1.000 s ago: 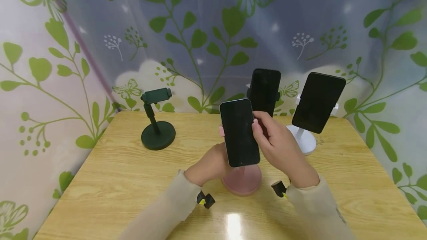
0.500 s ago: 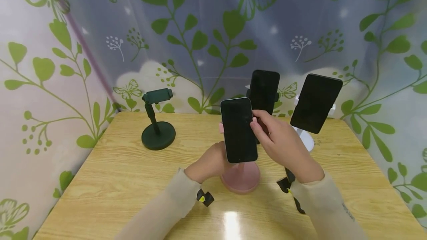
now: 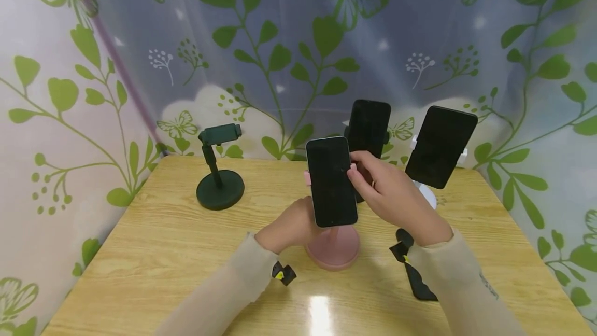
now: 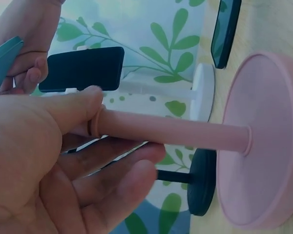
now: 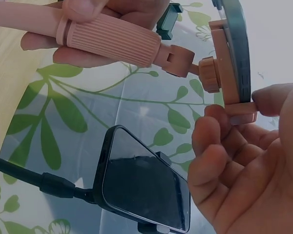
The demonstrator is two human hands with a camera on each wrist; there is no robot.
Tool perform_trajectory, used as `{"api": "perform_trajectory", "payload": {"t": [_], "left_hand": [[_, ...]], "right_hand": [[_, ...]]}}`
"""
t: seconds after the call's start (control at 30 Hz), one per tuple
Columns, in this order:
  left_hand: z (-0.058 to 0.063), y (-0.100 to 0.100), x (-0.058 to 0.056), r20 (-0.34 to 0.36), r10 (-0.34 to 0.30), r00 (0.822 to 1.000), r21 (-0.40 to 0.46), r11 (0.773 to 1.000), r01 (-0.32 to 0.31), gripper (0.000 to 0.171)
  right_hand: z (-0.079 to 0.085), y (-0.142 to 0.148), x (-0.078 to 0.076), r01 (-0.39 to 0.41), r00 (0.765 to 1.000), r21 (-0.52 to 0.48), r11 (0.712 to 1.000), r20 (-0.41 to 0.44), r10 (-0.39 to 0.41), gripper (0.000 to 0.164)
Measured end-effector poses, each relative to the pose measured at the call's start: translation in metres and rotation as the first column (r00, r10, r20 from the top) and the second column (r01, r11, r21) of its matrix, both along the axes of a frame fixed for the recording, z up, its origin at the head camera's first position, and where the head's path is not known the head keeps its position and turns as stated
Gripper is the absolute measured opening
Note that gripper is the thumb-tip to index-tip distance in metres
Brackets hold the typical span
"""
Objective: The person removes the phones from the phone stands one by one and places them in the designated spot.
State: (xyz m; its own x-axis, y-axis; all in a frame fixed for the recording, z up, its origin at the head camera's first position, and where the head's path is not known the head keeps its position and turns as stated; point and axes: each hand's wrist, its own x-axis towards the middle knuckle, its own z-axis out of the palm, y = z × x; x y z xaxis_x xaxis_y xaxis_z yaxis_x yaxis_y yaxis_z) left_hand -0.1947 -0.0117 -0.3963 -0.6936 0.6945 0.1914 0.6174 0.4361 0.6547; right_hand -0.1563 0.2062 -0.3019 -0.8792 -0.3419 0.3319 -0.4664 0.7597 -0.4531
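Observation:
A pink phone stand [image 3: 333,253] stands upright on the table, with a dark-screened phone [image 3: 332,183] in its clamp [image 5: 228,68]. My left hand [image 3: 291,227] holds the stand's post behind the phone. In the left wrist view, that thumb lies on the pink post [image 4: 176,130] with fingers on its other side. My right hand [image 3: 396,196] pinches the clamp's right end at the phone's edge. The right wrist view shows its thumb and index finger on that pink clamp end [image 5: 241,113]. Both clamp ends overlap the phone's long sides.
A dark green phone stand [image 3: 219,191] without a phone is on the left. Behind my hands stand a phone on a dark stand [image 3: 370,123] and another phone on a white stand [image 3: 440,147]. A black phone [image 3: 422,287] lies flat, partly under my right sleeve.
My right forearm has shifted slightly right, uncovering more of the black phone on the table. The right fingers stay at the clamp end. The left hand keeps its hold on the post.

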Motion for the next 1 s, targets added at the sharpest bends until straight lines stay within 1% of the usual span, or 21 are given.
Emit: {"api": "perform_trajectory", "payload": {"t": [0.1,0.17,0.23,0.3,0.33,0.4,0.43,0.5,0.57,0.63,0.7,0.77,0.8,0.87,0.93,1.0], "left_hand": [[0.004,-0.006,-0.003,-0.020,-0.028,0.999,-0.021,0.999,0.027,0.022],[0.009,-0.012,-0.006,-0.029,-0.018,0.999,-0.041,0.999,0.017,0.018],[0.015,-0.019,-0.009,-0.039,0.027,0.999,-0.051,0.998,-0.029,0.014],[0.023,-0.028,-0.011,-0.040,0.095,0.995,-0.035,0.995,-0.096,0.014],[0.027,-0.032,-0.011,-0.041,0.129,0.991,-0.016,0.991,-0.130,0.014],[0.035,-0.040,-0.010,-0.030,0.190,0.981,0.055,0.981,-0.188,0.013],[0.038,-0.043,-0.009,-0.017,0.211,0.977,0.103,0.973,-0.208,0.013],[0.043,-0.049,-0.006,0.021,0.242,0.970,0.191,0.951,-0.242,0.015],[0.048,-0.052,-0.004,0.066,0.246,0.967,0.266,0.930,-0.255,0.017],[0.052,-0.054,-0.001,0.102,0.238,0.966,0.316,0.913,-0.259,0.017],[0.056,-0.054,0.002,0.125,0.221,0.967,0.343,0.905,-0.251,0.016],[0.058,-0.053,0.005,0.138,0.198,0.971,0.365,0.901,-0.235,0.014],[0.058,-0.052,0.006,0.139,0.192,0.971,0.368,0.901,-0.231,0.013],[0.060,-0.051,0.007,0.136,0.185,0.973,0.363,0.905,-0.223,0.012],[0.060,-0.049,0.009,0.135,0.183,0.974,0.351,0.910,-0.220,0.014],[0.060,-0.048,0.009,0.139,0.185,0.973,0.336,0.915,-0.222,0.016]], "right_hand": [[0.002,-0.001,0.001,0.008,1.000,0.015,1.000,0.002,-0.008,0.036],[0.003,-0.003,0.003,0.013,1.000,0.025,1.000,0.000,-0.013,0.038],[0.005,-0.004,0.004,0.023,1.000,0.036,0.999,-0.014,-0.022,0.039],[0.009,-0.004,0.006,0.045,0.998,0.045,0.998,-0.044,-0.043,0.040],[0.011,-0.005,0.007,0.060,0.997,0.047,0.997,-0.061,-0.057,0.040],[0.016,-0.005,0.008,0.090,0.992,0.051,0.995,-0.097,-0.085,0.041],[0.020,-0.006,0.009,0.104,0.989,0.054,0.993,-0.113,-0.097,0.043],[0.029,-0.007,0.010,0.125,0.987,0.067,0.990,-0.110,-0.118,0.048],[0.044,-0.010,0.012,0.144,0.988,0.101,0.984,-0.072,-0.138,0.057],[0.061,-0.015,0.013,0.164,0.986,0.157,0.974,-0.010,-0.164,0.067],[0.079,-0.023,0.016,0.181,0.980,0.219,0.959,0.044,-0.195,0.075],[0.094,-0.034,0.019,0.196,0.973,0.279,0.940,0.065,-0.222,0.078],[0.099,-0.040,0.020,0.206,0.971,0.307,0.929,0.057,-0.234,0.078],[0.107,-0.053,0.022,0.232,0.967,0.357,0.905,0.012,-0.253,0.075],[0.110,-0.065,0.024,0.266,0.962,0.401,0.877,-0.058,-0.266,0.070],[0.110,-0.075,0.024,0.301,0.954,0.424,0.854,-0.135,-0.269,0.065]]}}
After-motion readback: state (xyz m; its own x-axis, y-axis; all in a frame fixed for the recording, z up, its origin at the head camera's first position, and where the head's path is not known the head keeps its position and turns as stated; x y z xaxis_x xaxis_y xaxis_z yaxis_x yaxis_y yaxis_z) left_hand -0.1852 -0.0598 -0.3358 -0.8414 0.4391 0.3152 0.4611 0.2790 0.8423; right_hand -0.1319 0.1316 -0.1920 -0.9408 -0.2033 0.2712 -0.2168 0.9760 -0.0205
